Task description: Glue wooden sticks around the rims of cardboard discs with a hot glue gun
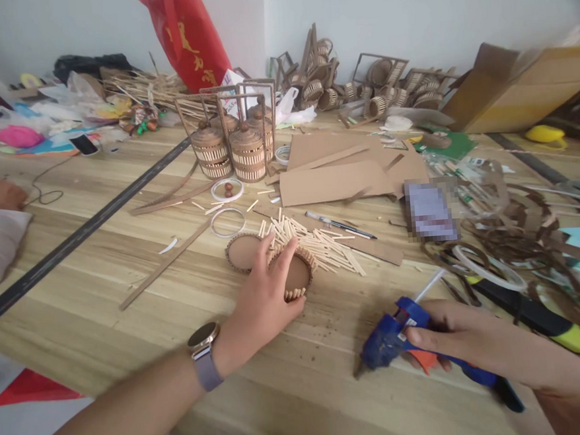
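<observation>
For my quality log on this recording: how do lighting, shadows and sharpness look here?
Head view: soft, diffuse light across the table, with a soft shadow beside the blue glue gun; head view: softness toward the right edge, taking in the cardboard box; head view: coarse pixelation over a pale purple item, its details unreadable; head view: darkened top-right corner.

Gold Chinese characters, the middle one seemingly 力, run down the tall glossy red bag [190, 35], while the white angular carton's [234, 87] lettering is too blurred to read.
</observation>
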Demonstrator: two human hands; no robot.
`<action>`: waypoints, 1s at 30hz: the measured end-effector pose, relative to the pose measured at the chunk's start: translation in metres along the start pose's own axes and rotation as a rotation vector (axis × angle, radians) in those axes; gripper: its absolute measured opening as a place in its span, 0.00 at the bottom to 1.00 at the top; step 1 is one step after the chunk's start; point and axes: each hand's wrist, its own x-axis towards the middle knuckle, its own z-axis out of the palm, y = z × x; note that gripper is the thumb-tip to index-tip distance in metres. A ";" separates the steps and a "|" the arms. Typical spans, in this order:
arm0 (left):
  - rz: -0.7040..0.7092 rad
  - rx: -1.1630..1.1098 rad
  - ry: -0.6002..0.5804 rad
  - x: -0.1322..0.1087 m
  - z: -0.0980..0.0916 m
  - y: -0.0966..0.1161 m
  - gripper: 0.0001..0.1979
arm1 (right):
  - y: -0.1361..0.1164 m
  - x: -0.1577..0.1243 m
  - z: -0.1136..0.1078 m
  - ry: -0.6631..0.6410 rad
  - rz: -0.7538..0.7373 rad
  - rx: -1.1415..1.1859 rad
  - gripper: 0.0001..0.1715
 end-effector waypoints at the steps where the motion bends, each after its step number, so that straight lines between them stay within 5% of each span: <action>1: -0.003 0.000 -0.002 0.000 0.000 0.000 0.48 | -0.001 -0.001 -0.002 0.013 0.017 -0.074 0.30; 7: -0.001 -0.009 -0.005 0.001 0.000 -0.001 0.48 | -0.014 0.008 -0.015 0.377 0.246 -0.545 0.25; 10: 0.015 -0.016 -0.002 0.001 0.001 -0.002 0.48 | -0.027 0.026 -0.017 0.579 0.199 -0.643 0.15; 15: 0.034 -0.038 -0.006 -0.001 0.002 -0.002 0.49 | -0.051 0.065 -0.006 0.588 0.125 -0.723 0.05; 19: 0.043 -0.051 0.001 -0.002 0.003 -0.003 0.49 | -0.055 0.084 0.001 0.597 0.137 -0.756 0.09; 30: 0.058 -0.056 -0.004 -0.001 0.002 -0.003 0.49 | -0.055 0.080 -0.002 0.496 0.117 -0.705 0.10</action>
